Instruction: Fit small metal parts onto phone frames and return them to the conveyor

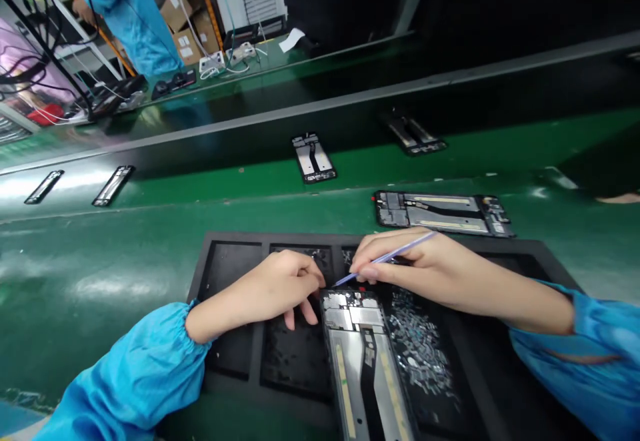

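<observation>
Phone frame [361, 367] lies lengthwise in a matte black tray [240, 236], towards the tray's right half, its lower end running past the bottom of the view. Its upper end carries bright metal shield plates [353, 314], and below them a dull silver plate is split by a narrow black ribbon [369, 374] and edged with thin yellow adhesive strips [345, 387].

The left hand [287, 287] is half-curled, with its fingers [303, 317] dropping over the frame's upper left corner; whether it grips the frame cannot be told. The right hand [415, 267] is narrowed around a slim pale purple pick [387, 259], pinching it between thumb and fingers, with the tip just above the frame's upper end. Gathered blue sleeves [135, 374] cover both forearms.

Right of the frame, a tray compartment holds a loose heap of small silvery parts [419, 347]. Left of it, the recessed compartments [295, 357] have a dark, pitted surface.

Beyond the tray's far edge, another phone frame [443, 214] lies flat on the glossy green conveyor belt [85, 334], and more frames [313, 157] sit further along it.
</observation>
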The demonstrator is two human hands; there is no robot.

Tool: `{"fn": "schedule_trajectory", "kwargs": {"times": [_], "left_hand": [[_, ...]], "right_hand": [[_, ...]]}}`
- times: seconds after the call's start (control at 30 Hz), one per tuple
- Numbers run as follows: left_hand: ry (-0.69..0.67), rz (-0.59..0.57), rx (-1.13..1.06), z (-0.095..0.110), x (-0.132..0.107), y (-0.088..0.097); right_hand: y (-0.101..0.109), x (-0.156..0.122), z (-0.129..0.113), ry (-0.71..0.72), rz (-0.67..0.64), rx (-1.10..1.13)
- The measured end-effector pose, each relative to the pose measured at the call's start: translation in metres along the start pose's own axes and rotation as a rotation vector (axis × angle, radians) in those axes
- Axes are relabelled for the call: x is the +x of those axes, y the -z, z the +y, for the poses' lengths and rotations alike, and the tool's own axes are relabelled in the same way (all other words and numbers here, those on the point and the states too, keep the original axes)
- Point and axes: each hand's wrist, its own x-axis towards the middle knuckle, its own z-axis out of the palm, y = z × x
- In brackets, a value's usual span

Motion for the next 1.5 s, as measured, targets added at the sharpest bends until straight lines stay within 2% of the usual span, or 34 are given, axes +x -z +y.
{"fn": "schedule_trajectory", "kwargs": {"times": [0.1, 0.27, 0.87, 1.0, 1.1, 1.23, 1.33, 1.5], "left_hand": [[0.018, -0.039, -0.155, -0.004, 0.009, -0.004], [0.044, -0.048, -0.252, 0.001, 0.012, -0.007], [-0.003, -0.017, -0.199, -0.003, 0.015, -0.008], [0.000, -0.017, -0.196, -0.001, 0.016, -0.009], [0.009, -0.001, -0.188, -0.002, 0.017, -0.010], [0.017, 0.021, -0.186, -0.003, 0.018, -0.011], [0.021, 0.026, -0.184, -0.004, 0.018, -0.013], [0.019, 0.022, -0.181, -0.003, 0.018, -0.014]], "right_hand": [[-0.001, 0.001, 0.001, 0.018, -0.018, -0.009], [-0.002, 0.000, 0.001, 0.025, 0.003, -0.025], [-0.005, -0.002, 0.002, 0.063, 0.048, -0.037], [-0.005, -0.002, -0.001, -0.063, 0.109, -0.020], [-0.004, 0.000, -0.003, -0.184, 0.260, -0.001], [-0.002, 0.004, -0.003, -0.218, 0.440, 0.066], [-0.002, 0.006, 0.001, -0.225, 0.463, 0.071], [-0.004, 0.007, 0.011, -0.244, 0.421, 0.055]]}}
